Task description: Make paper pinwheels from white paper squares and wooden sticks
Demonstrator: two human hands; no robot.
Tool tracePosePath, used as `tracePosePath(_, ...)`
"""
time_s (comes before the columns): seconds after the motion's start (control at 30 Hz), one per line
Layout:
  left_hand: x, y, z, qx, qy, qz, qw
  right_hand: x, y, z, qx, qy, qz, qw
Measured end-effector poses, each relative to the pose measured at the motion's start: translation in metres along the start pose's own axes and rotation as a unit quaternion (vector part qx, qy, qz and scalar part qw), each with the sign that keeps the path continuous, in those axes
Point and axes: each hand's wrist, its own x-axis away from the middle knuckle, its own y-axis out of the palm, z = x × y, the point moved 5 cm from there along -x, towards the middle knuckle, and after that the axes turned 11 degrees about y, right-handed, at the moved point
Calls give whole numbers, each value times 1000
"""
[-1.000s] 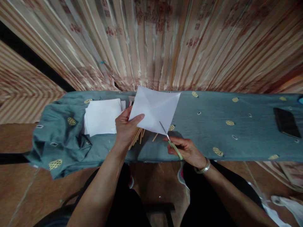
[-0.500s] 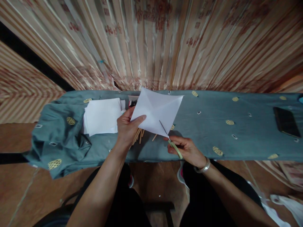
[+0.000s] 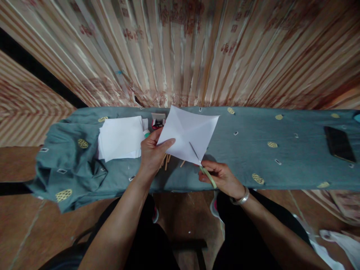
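The person sits at a long bench draped in a grey-blue cloth [image 3: 242,150] and holds a white square of paper [image 3: 188,135] up off it, creased across both diagonals. The left hand [image 3: 153,153] pinches the sheet's left corner, thumb on top and fingers behind. The right hand [image 3: 222,176] is closed around the green handles of a pair of scissors [image 3: 200,163], whose blades lie along the crease rising from the near corner toward the middle.

By my reckoning the cutting is in its early part: the blades seem to have gone a short way up one crease (how deep the slit runs I cannot tell), and the other three corners look whole.

To the left on the cloth lies a stack of white sheets [image 3: 120,137], uncut as far as I can see. A few thin wooden sticks [image 3: 166,162] lie under the raised sheet, a small box [image 3: 158,122] sits at the far edge, and a dark phone [image 3: 339,144] rests far to the right.
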Motion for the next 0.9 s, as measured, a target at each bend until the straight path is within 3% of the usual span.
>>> tracePosePath(0.9, 3, -1, -6, -4, -3, -25, 1000, 0, 1, -5, -3, -8, -18, 1000)
